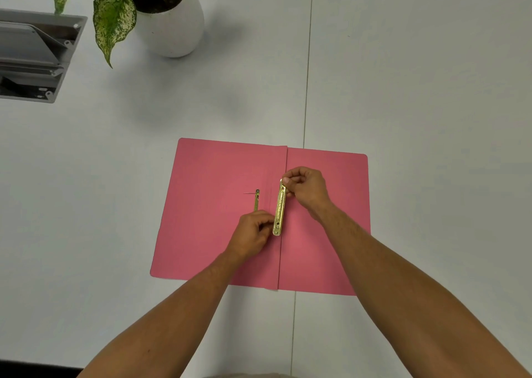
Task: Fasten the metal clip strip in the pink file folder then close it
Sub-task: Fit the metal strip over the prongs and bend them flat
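Observation:
The pink file folder (207,219) lies open and flat on the white table, its spine fold running down the middle. A gold metal clip strip (279,207) is held above the fold, long side running away from me. My right hand (306,190) pinches its far end. My left hand (253,232) is closed at its near end and over the lower part of a thin gold prong (256,199) that stands on the folder's left half. Whether the left fingers grip the strip or the prong, I cannot tell.
A white pot (172,26) with a green speckled plant stands at the back left. A grey cable box recess (31,57) sits in the table at the far left. A seam (308,60) between table halves runs away from the folder.

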A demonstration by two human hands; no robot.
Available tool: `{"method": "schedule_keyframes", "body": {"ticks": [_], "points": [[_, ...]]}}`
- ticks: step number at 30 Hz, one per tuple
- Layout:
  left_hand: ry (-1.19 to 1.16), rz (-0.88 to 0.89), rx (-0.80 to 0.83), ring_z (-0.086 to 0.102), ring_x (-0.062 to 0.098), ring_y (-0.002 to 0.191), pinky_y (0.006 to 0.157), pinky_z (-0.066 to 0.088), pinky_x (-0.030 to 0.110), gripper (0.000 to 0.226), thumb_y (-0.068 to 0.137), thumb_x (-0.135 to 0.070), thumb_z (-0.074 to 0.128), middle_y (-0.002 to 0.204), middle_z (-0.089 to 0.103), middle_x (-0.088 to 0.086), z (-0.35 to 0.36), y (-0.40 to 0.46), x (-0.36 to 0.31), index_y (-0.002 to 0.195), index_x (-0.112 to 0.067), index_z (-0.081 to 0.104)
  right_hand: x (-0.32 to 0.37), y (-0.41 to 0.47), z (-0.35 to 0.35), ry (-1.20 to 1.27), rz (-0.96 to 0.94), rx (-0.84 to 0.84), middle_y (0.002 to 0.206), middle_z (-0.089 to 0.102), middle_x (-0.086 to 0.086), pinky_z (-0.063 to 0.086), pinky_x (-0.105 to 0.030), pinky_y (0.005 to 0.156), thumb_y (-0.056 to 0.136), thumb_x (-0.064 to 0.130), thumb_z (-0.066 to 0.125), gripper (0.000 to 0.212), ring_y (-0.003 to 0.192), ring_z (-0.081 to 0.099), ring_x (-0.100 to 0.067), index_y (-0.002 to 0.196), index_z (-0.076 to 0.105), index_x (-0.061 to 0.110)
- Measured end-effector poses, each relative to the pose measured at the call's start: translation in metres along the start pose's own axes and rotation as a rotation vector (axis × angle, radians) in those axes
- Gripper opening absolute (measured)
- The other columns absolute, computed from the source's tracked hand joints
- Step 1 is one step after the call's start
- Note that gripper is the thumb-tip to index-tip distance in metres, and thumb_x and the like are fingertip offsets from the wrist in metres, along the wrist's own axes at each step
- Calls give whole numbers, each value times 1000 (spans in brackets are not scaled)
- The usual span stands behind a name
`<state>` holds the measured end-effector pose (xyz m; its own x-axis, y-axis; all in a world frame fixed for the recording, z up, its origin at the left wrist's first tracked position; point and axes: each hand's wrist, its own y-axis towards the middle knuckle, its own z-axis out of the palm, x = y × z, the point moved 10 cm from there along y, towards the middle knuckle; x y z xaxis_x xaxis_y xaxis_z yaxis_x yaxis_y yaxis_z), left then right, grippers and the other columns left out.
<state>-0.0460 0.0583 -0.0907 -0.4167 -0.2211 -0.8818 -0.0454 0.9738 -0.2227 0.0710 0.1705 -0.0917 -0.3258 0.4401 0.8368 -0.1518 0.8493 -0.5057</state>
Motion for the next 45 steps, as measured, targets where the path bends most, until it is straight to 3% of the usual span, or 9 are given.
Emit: {"method": "schedule_keyframes", "body": {"ticks": [10,19,24,30,36,39,43,45], "points": [[-10,-20,-45,62,8,78,74,45,8,27,75,13,62,83,68,-4,-3,-2,4,89,-6,75,4,-3,-2,-33,-37,-12,79,69,-13,55,-28,59,83,-2,67,7,63,63,-17,88,68,3],[-22,-21,-36,62,9,75,73,46,10,27,76,14,62,81,68,-1,-2,-2,4,86,-7,75,11,-5,-3,-75,-64,-36,76,67,-7,55,-26,60,84,0,67,7,61,61,-12,89,68,4],[-16,-32,-43,63,13,77,73,47,13,24,77,11,63,83,69,-1,-2,-3,6,88,-6,75,14,-7,-3,-100,-87,-28,75,67,-6,59,-28,64,84,0,67,7,64,63,-13,90,67,3],[-54,-68,-35,65,18,78,74,52,27,23,77,7,66,83,70,-1,0,-4,11,88,-11,76,13,-8,-2,-118,-94,-33,74,66,-3,55,-21,59,84,1,67,7,62,62,-9,90,68,5],[-147,-101,-64,66,11,79,73,53,20,39,82,3,59,94,67,-2,-3,-8,18,112,-21,66,8,-6,-1,-133,-94,-23,74,66,-5,58,-29,63,83,0,68,7,66,63,-16,89,68,5],[33,38,-40,59,6,89,79,47,17,41,81,-7,64,104,59,-6,-3,-4,4,118,-24,62,4,-4,2,-139,-97,-22,73,67,-7,57,-34,65,81,1,70,7,66,62,-20,86,69,5],[380,192,-6,55,23,107,91,44,39,41,79,-18,69,121,61,1,1,5,-8,120,-21,64,-1,0,7,-185,-98,-14,71,66,-4,56,-33,67,80,2,71,9,67,63,-19,83,70,10],[459,204,18,53,26,113,92,43,43,42,79,-24,69,127,59,0,3,8,-9,121,-23,64,-4,2,7,-197,-91,-20,72,67,-6,56,-31,67,79,1,71,9,66,63,-18,82,70,9]]}}
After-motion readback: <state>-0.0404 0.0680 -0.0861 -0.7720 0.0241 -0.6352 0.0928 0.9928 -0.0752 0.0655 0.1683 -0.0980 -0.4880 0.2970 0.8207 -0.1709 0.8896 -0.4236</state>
